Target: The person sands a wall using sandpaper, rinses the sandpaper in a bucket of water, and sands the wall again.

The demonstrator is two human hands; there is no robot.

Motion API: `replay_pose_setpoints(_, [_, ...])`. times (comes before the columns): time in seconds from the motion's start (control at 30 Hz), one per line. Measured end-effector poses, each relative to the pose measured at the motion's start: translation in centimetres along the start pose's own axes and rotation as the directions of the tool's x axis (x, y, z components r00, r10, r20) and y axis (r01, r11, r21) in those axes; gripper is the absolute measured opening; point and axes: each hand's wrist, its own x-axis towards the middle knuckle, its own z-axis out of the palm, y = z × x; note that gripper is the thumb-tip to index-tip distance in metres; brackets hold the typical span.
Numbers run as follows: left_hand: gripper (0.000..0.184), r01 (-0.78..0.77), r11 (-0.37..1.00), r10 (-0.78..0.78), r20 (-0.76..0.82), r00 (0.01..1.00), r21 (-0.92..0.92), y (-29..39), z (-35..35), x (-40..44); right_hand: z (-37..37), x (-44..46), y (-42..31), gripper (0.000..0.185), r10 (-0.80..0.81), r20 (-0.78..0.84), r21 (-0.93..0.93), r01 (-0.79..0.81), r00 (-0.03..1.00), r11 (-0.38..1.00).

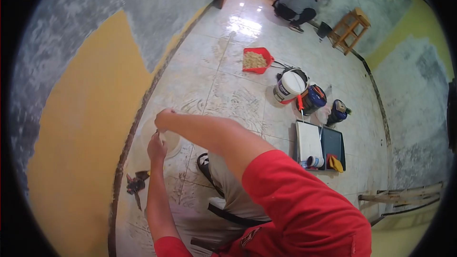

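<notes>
My right hand (165, 119) is closed at the end of a bent arm, close to the wall on the left. Just below it my left hand (156, 146) is closed too, its fingertips near a small dark spot between the hands. What either of them grips is too small to make out. Under and beside both hands stands a pale, round, see-through tub (173, 143) on the tiles, partly covered by my wrists. A dark tool or rag-like bundle (135, 184) lies on the floor near my left forearm.
A red dustpan (255, 60) holds debris. Beyond my right arm are a white paint bucket (291, 84), dark blue cans (312, 100), and a paint tray (333, 145) with a yellow cloth (335, 164). A person (297, 4) crouches near a wooden stool (351, 29); a ladder (404, 195) is at right.
</notes>
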Motion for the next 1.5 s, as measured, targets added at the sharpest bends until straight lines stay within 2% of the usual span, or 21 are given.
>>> replay_pose_setpoints(0.03, [0.055, -0.02, 1.0, 0.02, -0.006, 1.0, -0.001, 0.8, -0.8, 0.1, -0.4, -2.4, -0.3, 0.041, -0.033, -0.082, 0.059, 0.038, 0.996, 0.998])
replay_pose_setpoints(0.1, [0.054, -0.24, 0.914, 0.173, 0.22, 0.96, 0.327, 2.7, -3.5, 0.2, 0.7, -1.3, -0.5, 0.041, -0.007, -0.054, 0.029, 0.009, 0.999, 1.0])
replay_pose_setpoints(0.23, [0.049, -0.253, 0.909, 0.214, 0.15, 0.965, 0.331, 2.9, -4.9, -0.1, 0.5, -1.7, 0.3, 0.04, 0.098, 0.031, -0.085, -0.095, 0.995, 0.992])
replay_pose_setpoints(0.3, [0.051, -0.18, 0.94, 0.202, -0.049, 0.978, 0.289, 3.0, -5.7, -0.2, 1.0, -0.3, 0.7, 0.039, 0.115, 0.05, -0.09, -0.11, 0.992, 0.99])
replay_pose_setpoints(0.33, [0.051, -0.184, 0.939, 0.207, -0.051, 0.977, 0.29, 3.1, -6.2, -0.2, 1.3, 0.5, 0.8, 0.039, 0.129, 0.073, -0.089, -0.123, 0.989, 0.988])
replay_pose_setpoints(0.4, [0.056, -0.219, 0.904, 0.13, 0.251, 0.959, 0.367, 3.3, -7.1, -0.4, 1.3, 0.0, 0.6, 0.038, 0.125, 0.066, -0.092, -0.119, 0.99, 0.989])
replay_pose_setpoints(0.43, [0.056, -0.217, 0.902, 0.129, 0.246, 0.961, 0.373, 3.2, -7.2, -0.6, 0.9, -0.2, 0.3, 0.037, 0.114, 0.059, -0.102, -0.108, 0.992, 0.989])
replay_pose_setpoints(0.5, [0.052, -0.205, 0.93, 0.221, -0.018, 0.975, 0.306, 2.3, -7.1, -0.7, 0.1, -0.1, -0.1, 0.037, 0.092, 0.017, -0.067, -0.091, 0.996, 0.994])
replay_pose_setpoints(0.6, [0.042, -0.246, 0.907, 0.214, 0.13, 0.968, 0.342, 0.7, -6.9, -0.5, 2.3, 2.1, 0.5, 0.041, 0.017, -0.139, -0.017, -0.02, 0.99, 1.0])
replay_pose_setpoints(0.7, [0.033, 0.055, 0.996, -0.067, -0.183, 0.981, -0.069, -1.9, -3.6, -0.3, 6.5, 9.4, 3.6, 0.055, -0.19, -0.413, -0.117, 0.155, 0.891, 0.981])
replay_pose_setpoints(0.73, [0.033, -0.069, 0.959, -0.006, -0.26, 0.966, -0.276, -3.3, -3.3, -0.2, 8.5, 16.2, 4.7, 0.061, -0.3, -0.511, -0.17, 0.248, 0.805, 0.954])
replay_pose_setpoints(0.77, [0.029, -0.27, 0.774, -0.012, -0.44, 0.898, -0.573, -7.2, 2.2, 0.8, 3.6, 4.3, 2.6, 0.04, -0.262, -0.44, -0.191, 0.195, 0.859, 0.962])
replay_pose_setpoints(0.8, [0.025, -0.026, 0.243, -0.384, -0.12, 0.916, -0.97, -3.1, -1.8, 0.0, 3.8, 5.2, 3.4, 0.049, -0.341, -0.451, -0.25, 0.25, 0.825, 0.935])
replay_pose_setpoints(0.83, [0.026, 0.309, 0.221, -0.569, 0.135, 0.811, -0.925, -2.6, -4.5, 0.0, 2.9, 5.9, 3.5, 0.057, -0.332, -0.415, -0.249, 0.245, 0.847, 0.937])
replay_pose_setpoints(0.9, [0.03, 0.23, -0.053, -0.723, 0.196, 0.662, -0.972, -1.1, -9.6, -1.7, 1.1, 6.4, 2.9, 0.049, -0.309, -0.281, -0.283, 0.229, 0.909, 0.931])
replay_pose_setpoints(1.0, [0.03, 0.137, 0.057, -0.775, 0.042, 0.63, -0.989, -0.8, -17.6, -4.6, -1.3, 1.1, 0.7, 0.05, -0.218, -0.199, -0.235, 0.169, 0.956, 0.957])
replay_pose_setpoints(1.07, [0.026, -0.008, 0.538, -0.698, -0.451, 0.556, -0.843, -2.1, -21.3, -6.4, -1.6, 0.4, 0.6, 0.048, -0.239, -0.21, -0.235, 0.188, 0.948, 0.954])
replay_pose_setpoints(1.13, [0.024, 0.101, 0.777, -0.59, -0.664, 0.46, -0.621, -0.6, -28.1, -9.6, -1.4, 0.2, 1.1, 0.047, -0.257, -0.219, -0.226, 0.208, 0.941, 0.952])
replay_pose_setpoints(1.2, [0.042, 0.155, 0.921, -0.39, -0.86, 0.328, -0.358, -2.5, -32.1, -11.3, -1.6, 0.3, 0.9, 0.045, -0.221, -0.221, -0.205, 0.177, 0.95, 0.963])
replay_pose_setpoints(1.33, [0.053, 0.274, 0.961, -0.031, -0.98, 0.196, 0.024, -2.8, -40.8, -15.3, -1.9, -0.4, 0.5, 0.045, -0.225, -0.23, -0.199, 0.181, 0.947, 0.963])
replay_pose_setpoints(1.5, [0.065, 0.294, 0.941, 0.127, -0.981, 0.144, 0.165, -1.4, -49.8, -18.7, -1.0, 2.0, 0.5, 0.046, -0.267, -0.218, -0.235, 0.215, 0.939, 0.948])
